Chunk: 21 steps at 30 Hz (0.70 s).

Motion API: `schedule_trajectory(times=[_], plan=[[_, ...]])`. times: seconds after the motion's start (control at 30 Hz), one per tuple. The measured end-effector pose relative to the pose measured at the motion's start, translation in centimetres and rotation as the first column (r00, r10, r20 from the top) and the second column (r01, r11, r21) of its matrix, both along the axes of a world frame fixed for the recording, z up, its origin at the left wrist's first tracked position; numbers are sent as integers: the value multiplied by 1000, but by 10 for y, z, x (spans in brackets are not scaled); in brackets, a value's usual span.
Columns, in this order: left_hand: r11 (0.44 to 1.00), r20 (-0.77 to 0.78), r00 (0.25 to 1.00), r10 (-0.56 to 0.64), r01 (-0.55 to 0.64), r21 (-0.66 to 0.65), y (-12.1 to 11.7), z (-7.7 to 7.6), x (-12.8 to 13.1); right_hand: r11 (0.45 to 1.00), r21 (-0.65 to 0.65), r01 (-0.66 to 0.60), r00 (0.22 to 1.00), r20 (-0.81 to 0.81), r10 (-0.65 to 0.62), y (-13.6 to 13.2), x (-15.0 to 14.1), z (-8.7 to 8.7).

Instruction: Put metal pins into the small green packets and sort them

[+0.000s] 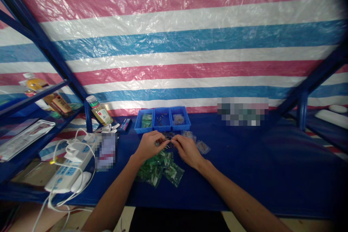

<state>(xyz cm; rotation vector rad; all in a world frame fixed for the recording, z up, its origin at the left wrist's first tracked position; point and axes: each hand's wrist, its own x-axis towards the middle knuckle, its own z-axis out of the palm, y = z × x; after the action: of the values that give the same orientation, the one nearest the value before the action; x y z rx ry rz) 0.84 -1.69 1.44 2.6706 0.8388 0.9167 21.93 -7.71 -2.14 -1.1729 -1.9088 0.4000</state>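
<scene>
My left hand (149,145) and my right hand (187,151) meet above the blue work surface (244,163), their fingertips closed on a small bunch of dark metal-legged parts (167,140). The exact shape of these parts is too small to tell. Just below my hands lies a heap of small green plastic packets (157,168). Past my right fingers sit several small transparent bags (203,147). A blue three-compartment parts tray (162,119) stands beyond my hands, holding green packets, dark pins and a transparent bag.
A white power strip (69,163) with white cables lies to the left. A bottle (99,110) stands at the back left by a blue shelf frame (88,116). A striped plastic tarpaulin (174,54) hangs behind the bench. A blurred patch hides items at back right.
</scene>
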Motion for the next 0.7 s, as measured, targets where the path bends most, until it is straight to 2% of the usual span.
schedule_trajectory(times=[0.33, 0.7], plan=[[1000, 3, 1000, 0, 0, -1, -1, 0, 1, 1000, 18, -17, 1000, -7, 18, 0, 0, 2], [1000, 32, 999, -28, 28, 10, 1, -2, 0, 1000, -13, 7, 996, 94, -6, 0, 0, 3]])
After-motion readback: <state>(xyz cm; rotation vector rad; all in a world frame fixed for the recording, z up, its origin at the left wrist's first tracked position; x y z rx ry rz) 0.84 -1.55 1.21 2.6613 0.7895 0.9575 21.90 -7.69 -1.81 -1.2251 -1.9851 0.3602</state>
